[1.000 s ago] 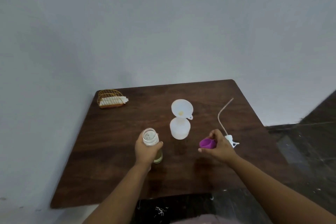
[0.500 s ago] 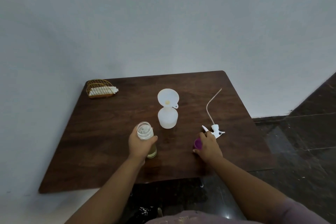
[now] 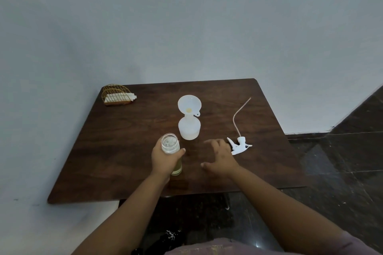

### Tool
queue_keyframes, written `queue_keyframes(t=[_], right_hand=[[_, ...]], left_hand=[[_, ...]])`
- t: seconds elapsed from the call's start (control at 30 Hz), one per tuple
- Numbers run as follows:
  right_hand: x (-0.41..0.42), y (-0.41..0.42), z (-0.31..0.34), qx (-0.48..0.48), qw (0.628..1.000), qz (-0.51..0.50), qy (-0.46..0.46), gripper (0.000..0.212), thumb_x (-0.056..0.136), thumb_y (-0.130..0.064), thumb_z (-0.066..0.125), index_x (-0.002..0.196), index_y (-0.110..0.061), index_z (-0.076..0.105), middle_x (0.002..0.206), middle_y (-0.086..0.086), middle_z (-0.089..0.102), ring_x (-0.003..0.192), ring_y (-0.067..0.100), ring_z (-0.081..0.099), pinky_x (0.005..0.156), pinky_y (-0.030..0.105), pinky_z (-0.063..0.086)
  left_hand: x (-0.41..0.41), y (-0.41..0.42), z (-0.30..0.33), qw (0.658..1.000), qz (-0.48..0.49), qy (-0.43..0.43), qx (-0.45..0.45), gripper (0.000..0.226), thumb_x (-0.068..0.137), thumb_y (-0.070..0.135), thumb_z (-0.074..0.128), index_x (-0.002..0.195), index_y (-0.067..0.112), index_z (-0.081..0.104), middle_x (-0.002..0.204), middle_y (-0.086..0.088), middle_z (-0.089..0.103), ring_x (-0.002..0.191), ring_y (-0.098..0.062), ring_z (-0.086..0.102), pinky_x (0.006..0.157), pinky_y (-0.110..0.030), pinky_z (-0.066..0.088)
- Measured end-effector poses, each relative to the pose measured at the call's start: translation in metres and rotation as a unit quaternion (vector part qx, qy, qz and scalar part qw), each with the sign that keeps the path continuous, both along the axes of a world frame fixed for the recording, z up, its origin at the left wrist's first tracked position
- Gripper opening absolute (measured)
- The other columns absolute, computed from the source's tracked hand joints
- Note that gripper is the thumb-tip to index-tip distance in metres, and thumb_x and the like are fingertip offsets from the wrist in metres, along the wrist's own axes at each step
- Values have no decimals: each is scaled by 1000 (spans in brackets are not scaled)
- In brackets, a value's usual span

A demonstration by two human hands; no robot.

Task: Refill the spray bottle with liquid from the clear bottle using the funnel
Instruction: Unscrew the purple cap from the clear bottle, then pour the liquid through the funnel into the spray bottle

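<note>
My left hand [image 3: 165, 159] grips the clear bottle [image 3: 170, 145], which stands upright and uncapped with yellowish liquid at its bottom. Just behind it stands the white spray bottle [image 3: 189, 129] with the white funnel [image 3: 189, 104] seated in its neck. My right hand [image 3: 220, 157] hovers over the table with fingers spread and nothing in it. The purple cap is hidden from view. The white spray head [image 3: 239, 146] with its long dip tube lies on the table just right of my right hand.
A gold wire holder [image 3: 117, 95] with white packets sits at the far left corner of the dark wooden table [image 3: 116, 151]. A grey wall rises behind and to the left. Dark tiled floor lies to the right.
My right hand held the purple cap, lowered it to the table, and has now opened and spread; the cap is out of sight. My left hand has kept its hold on the clear bottle.
</note>
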State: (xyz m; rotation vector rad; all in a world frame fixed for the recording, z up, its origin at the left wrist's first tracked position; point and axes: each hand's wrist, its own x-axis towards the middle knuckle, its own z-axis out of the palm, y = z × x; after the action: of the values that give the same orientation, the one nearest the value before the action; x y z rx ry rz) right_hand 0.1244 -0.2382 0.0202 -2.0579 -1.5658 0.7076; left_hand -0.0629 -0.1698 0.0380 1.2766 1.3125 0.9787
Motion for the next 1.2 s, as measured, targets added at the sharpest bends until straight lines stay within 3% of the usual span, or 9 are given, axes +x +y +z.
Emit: queue_keyframes(t=[0.2, 0.4, 0.63, 0.77, 0.9, 1.0, 1.07, 1.13, 1.2], right_hand=[[-38, -13, 50, 86, 980, 98, 152, 77, 66, -15, 78, 134, -14, 40, 128, 1, 51, 119, 14, 50, 99, 32, 45], [-30, -12, 73, 171, 967, 12, 188, 69, 69, -6, 72, 128, -18, 40, 114, -4, 62, 101, 13, 62, 84, 26, 50], [-13, 1, 78, 215, 956, -42, 195, 64, 68, -16, 76, 120, -33, 43, 105, -21, 60, 95, -8, 59, 73, 6, 45], [-2, 12, 76, 232, 961, -47, 139, 46, 78, -15, 71, 122, -21, 56, 107, -13, 59, 100, 5, 58, 84, 16, 45], [10, 23, 82, 230, 965, -57, 113, 34, 66, -31, 69, 97, -34, 55, 86, -16, 52, 84, 3, 55, 70, 10, 38], [18, 37, 84, 244, 966, -31, 74, 36, 66, -34, 68, 99, -24, 60, 86, -13, 55, 83, 8, 56, 70, 18, 44], [24, 48, 84, 232, 968, -40, 84, 43, 65, -24, 76, 103, -36, 58, 92, -17, 64, 89, 2, 61, 75, 12, 45], [31, 51, 87, 218, 971, -61, 82, 51, 61, -17, 76, 99, -44, 55, 92, -25, 65, 88, -8, 60, 70, 1, 40], [44, 54, 88, 206, 972, -78, 87, 48, 59, -13, 75, 98, -36, 58, 89, -18, 66, 86, -5, 59, 68, 2, 41]], left_hand=[[32, -25, 24, 998, -23, 28, 54, 55, 58, 19, 87, 92, 40, 50, 112, 0, 59, 97, -10, 61, 73, -18, 48], [57, -36, 52, 997, -30, -5, 77, 48, 59, 23, 86, 90, 43, 56, 117, 8, 40, 99, 0, 56, 78, -22, 51], [75, -29, 82, 991, -81, 32, 98, 53, 65, 26, 82, 112, 28, 58, 118, 8, 36, 112, -13, 52, 95, -36, 51], [84, -23, 87, 984, -156, 4, 83, 81, 76, 26, 76, 142, 38, 30, 132, 6, 32, 126, -9, 41, 108, -33, 38], [89, -1, 85, 970, -243, -5, 32, 88, 89, 30, 63, 149, 40, -1, 152, 8, 21, 139, -12, 28, 114, -40, 32], [82, 26, 81, 962, -268, -7, 51, 86, 87, 24, 64, 149, 39, 5, 151, 11, 21, 135, -9, 30, 104, -25, 36], [70, 50, 78, 961, -264, -4, 82, 82, 79, 17, 65, 142, 40, 18, 147, 10, 23, 132, -8, 31, 97, -19, 39], [59, 66, 76, 959, -251, 40, 122, 78, 72, 14, 60, 136, 41, 26, 143, 8, 25, 131, -10, 32, 103, -31, 42], [53, 77, 72, 960, -211, 118, 143, 75, 74, 13, 62, 140, 32, 30, 142, 5, 27, 132, -16, 33, 107, -44, 40]])
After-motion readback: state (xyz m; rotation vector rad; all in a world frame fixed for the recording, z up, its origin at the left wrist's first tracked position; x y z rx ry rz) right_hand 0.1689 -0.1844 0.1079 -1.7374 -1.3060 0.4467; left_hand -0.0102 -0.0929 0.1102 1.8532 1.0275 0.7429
